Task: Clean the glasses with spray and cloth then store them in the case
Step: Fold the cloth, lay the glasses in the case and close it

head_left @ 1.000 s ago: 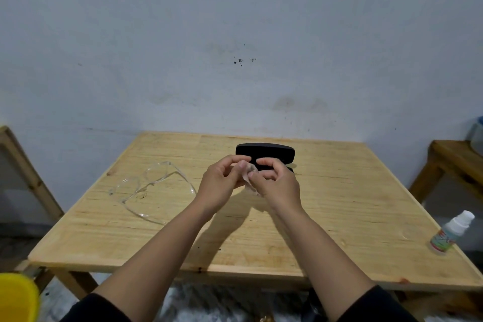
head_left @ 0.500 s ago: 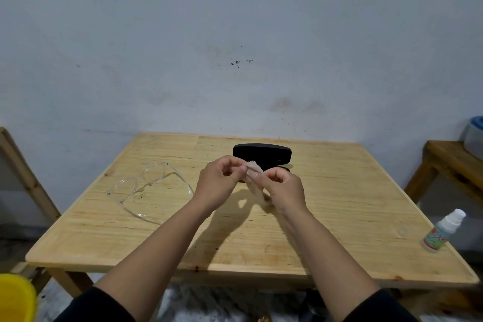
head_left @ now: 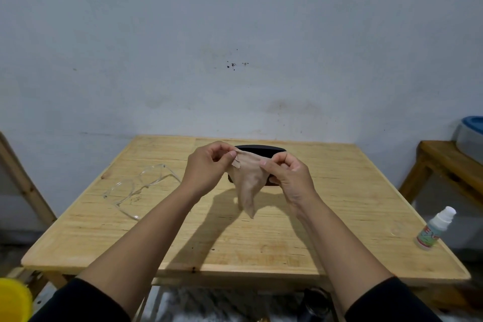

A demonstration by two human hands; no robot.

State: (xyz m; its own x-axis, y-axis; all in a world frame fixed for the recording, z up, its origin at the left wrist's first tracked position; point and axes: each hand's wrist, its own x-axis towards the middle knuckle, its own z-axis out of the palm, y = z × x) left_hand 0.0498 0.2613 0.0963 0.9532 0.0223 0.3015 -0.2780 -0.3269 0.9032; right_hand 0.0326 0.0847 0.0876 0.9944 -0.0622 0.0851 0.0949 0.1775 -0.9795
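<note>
A beige cleaning cloth (head_left: 247, 180) hangs spread between my hands above the middle of the wooden table (head_left: 261, 238). My left hand (head_left: 209, 165) pinches its left corner and my right hand (head_left: 288, 174) pinches its right corner. Behind the cloth lies the black glasses case (head_left: 261, 150), partly hidden by cloth and hands. Clear-framed glasses (head_left: 138, 188) lie on the table to the left, untouched. A small white spray bottle (head_left: 435, 229) stands near the table's right edge.
A wooden side table (head_left: 449, 165) with a blue-lidded container (head_left: 470, 136) stands at the right. A yellow object (head_left: 13, 298) sits at the lower left on the floor. A wooden frame (head_left: 23, 180) leans at the left.
My hands have moved apart and pulled the folded cloth open, so it now hangs spread between them.
</note>
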